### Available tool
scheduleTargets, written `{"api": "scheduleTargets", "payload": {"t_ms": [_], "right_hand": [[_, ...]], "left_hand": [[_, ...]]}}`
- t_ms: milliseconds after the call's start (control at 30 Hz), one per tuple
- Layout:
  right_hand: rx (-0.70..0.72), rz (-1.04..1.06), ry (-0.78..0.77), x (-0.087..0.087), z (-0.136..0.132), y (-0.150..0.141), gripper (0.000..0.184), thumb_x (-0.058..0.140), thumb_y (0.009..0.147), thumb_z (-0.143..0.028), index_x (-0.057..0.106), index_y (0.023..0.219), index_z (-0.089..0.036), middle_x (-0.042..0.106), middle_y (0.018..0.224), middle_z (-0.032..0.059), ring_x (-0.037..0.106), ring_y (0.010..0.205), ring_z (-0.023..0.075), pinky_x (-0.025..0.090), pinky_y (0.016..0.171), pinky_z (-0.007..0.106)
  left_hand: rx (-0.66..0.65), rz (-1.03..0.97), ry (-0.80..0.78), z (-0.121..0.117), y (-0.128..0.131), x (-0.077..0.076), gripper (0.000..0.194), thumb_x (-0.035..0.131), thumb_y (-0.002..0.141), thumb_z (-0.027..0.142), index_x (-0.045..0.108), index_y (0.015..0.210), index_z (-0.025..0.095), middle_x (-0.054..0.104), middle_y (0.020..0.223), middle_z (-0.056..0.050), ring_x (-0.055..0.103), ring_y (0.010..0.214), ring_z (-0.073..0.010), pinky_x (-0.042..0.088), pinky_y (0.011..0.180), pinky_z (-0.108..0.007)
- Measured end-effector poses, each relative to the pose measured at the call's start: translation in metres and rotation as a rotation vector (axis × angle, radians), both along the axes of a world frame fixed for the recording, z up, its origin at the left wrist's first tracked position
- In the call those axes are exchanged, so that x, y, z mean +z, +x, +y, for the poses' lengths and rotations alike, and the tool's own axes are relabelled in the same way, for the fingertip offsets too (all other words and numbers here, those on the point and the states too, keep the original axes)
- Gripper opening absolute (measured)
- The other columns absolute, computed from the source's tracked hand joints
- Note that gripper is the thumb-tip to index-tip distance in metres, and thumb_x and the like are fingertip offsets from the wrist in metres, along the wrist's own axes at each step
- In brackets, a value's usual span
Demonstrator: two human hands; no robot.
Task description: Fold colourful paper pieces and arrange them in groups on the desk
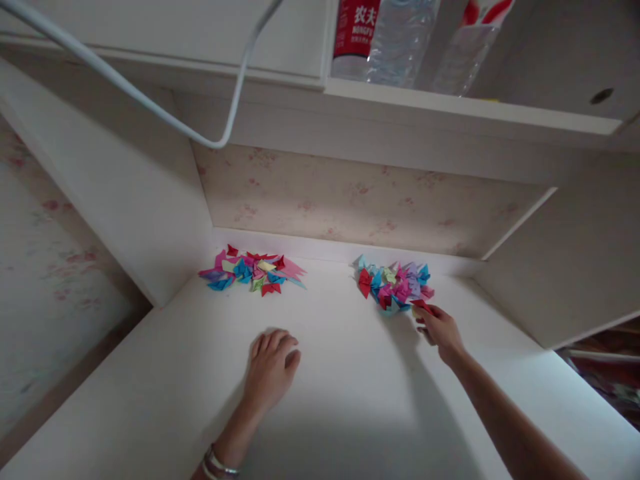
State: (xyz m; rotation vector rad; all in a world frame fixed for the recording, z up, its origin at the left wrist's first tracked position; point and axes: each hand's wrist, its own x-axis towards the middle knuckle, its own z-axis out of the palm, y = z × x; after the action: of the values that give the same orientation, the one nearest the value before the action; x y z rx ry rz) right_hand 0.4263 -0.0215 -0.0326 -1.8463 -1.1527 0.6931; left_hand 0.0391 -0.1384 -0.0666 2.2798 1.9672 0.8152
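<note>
From here it looks like a room at home — flowered wallpaper [345, 200] on the far and left walls, a white desk [330, 380] beneath a shelf [465, 107], water bottles [403, 43] upper right.

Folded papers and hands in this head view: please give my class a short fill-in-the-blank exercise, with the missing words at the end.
1. The folded papers lie in ____ separate piles.
2. A red piece is held in the ____ hand.
3. The silvery bracelets are on the person's ____ wrist.
Missing words: two; right; left.
</note>
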Motion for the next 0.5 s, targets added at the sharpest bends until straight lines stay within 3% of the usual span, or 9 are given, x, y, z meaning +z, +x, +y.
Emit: {"api": "scheduleTargets", "payload": {"t_ms": [100, 233, 300, 367, 500], "right_hand": [[0.096, 0.461, -0.055, 0.004, -0.016, -0.050, 0.036, 0.073, 0.068, -0.039, 0.065, 0.097, -0.019, 0.068, 0.084, 0.0049, 0.065, 0.067, 0.0162, 0.052, 0.052, 0.024], [0.330, 0.769, -0.252, 0.006, -0.020, -0.138, 0.020, 0.069, 0.074, -0.028, 0.062, 0.090, -0.019, 0.065, 0.075, 0.0010, 0.064, 0.060, 0.0129, 0.053, 0.049, 0.022], [0.432, 0.900, -0.379, 0.013, -0.008, -0.186, 0.011, 0.062, 0.080, -0.026, 0.059, 0.085, -0.017, 0.062, 0.066, -0.0004, 0.059, 0.052, 0.0109, 0.051, 0.046, 0.021], [0.508, 0.955, -0.396, 0.027, 0.013, -0.234, 0.006, 0.058, 0.083, -0.023, 0.057, 0.085, -0.017, 0.060, 0.061, -0.0020, 0.056, 0.047, 0.0101, 0.050, 0.045, 0.021], [0.621, 1.049, -0.351, 0.069, 0.059, -0.317, 0.019, 0.052, 0.088, -0.035, 0.056, 0.092, -0.017, 0.059, 0.068, -0.0009, 0.058, 0.055, 0.0106, 0.052, 0.050, 0.022]], "left_hand": [[0.014, -0.024, -0.003, -0.001, 0.000, 0.001, 0.017, 0.057, 0.084, 0.026, 0.065, 0.100, 0.031, 0.063, 0.109, -0.002, 0.053, 0.108, -0.0234, 0.032, 0.103, -0.046], [0.020, -0.051, -0.010, -0.003, -0.001, 0.000, 0.018, 0.059, 0.084, 0.027, 0.064, 0.100, 0.031, 0.062, 0.108, -0.001, 0.052, 0.109, -0.0229, 0.029, 0.105, -0.046], [0.026, -0.054, -0.010, -0.003, -0.001, -0.001, 0.018, 0.059, 0.084, 0.027, 0.064, 0.100, 0.031, 0.062, 0.108, -0.001, 0.051, 0.109, -0.0226, 0.028, 0.106, -0.045], [0.037, -0.051, -0.006, -0.003, -0.001, -0.002, 0.018, 0.060, 0.083, 0.027, 0.064, 0.100, 0.031, 0.062, 0.108, -0.001, 0.051, 0.109, -0.0224, 0.028, 0.106, -0.045], [0.034, -0.029, -0.013, -0.004, -0.001, -0.001, 0.019, 0.060, 0.082, 0.026, 0.063, 0.101, 0.030, 0.062, 0.108, -0.001, 0.052, 0.108, -0.0225, 0.028, 0.106, -0.045]]}}
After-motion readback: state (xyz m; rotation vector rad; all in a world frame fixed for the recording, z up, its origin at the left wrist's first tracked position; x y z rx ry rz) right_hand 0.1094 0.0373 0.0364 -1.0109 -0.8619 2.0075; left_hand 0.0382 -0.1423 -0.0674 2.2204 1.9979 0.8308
